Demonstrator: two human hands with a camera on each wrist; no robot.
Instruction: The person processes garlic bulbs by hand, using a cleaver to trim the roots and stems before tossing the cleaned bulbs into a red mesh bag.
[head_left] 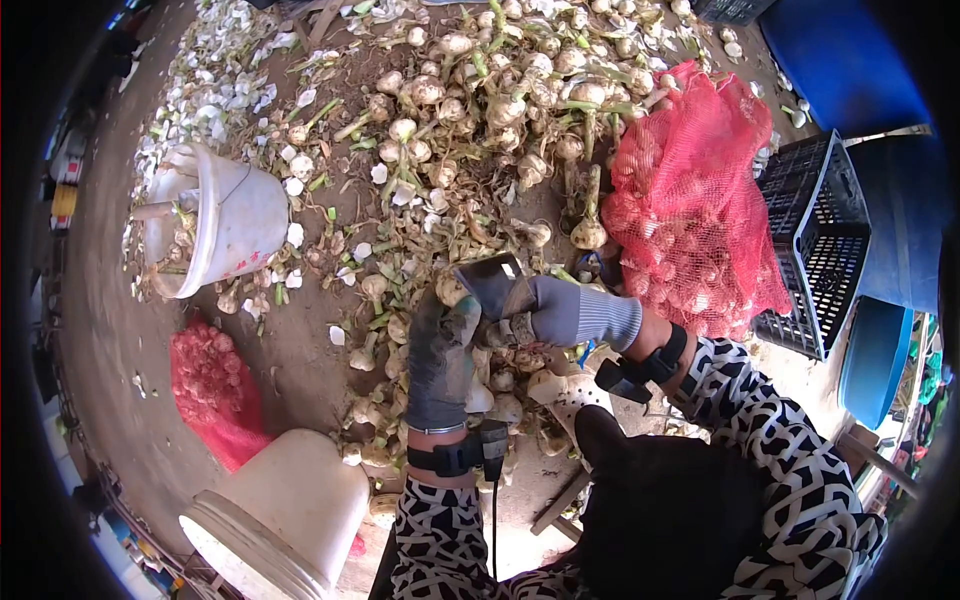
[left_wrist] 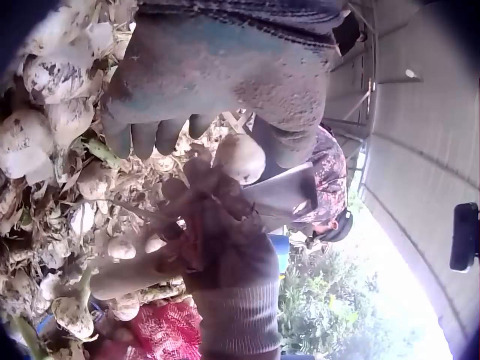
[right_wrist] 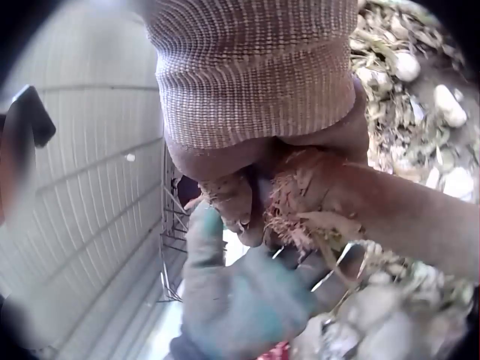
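My left hand [head_left: 440, 350], in a dirty grey-green glove, holds a garlic bulb [left_wrist: 240, 159] at its fingertips. My gloved right hand [head_left: 550, 308] grips the wooden handle [right_wrist: 412, 204] of a broad-bladed knife. In the head view its dark blade [head_left: 488, 278] lies right beside the bulb. The blade shows edge-on near the bulb in the left wrist view. Reddish, frayed fibres [right_wrist: 292, 214] cling around the handle at my right fingers. Both hands meet above a heap of garlic [head_left: 500, 100] with stalks and dry leaves.
A full red mesh sack [head_left: 690, 200] stands at right, against a black crate [head_left: 825, 250]. On the left are a tipped white bucket [head_left: 245, 215], a smaller red sack [head_left: 210, 370] and a pale bucket [head_left: 300, 490]. Blue barrels [head_left: 850, 60] stand at far right.
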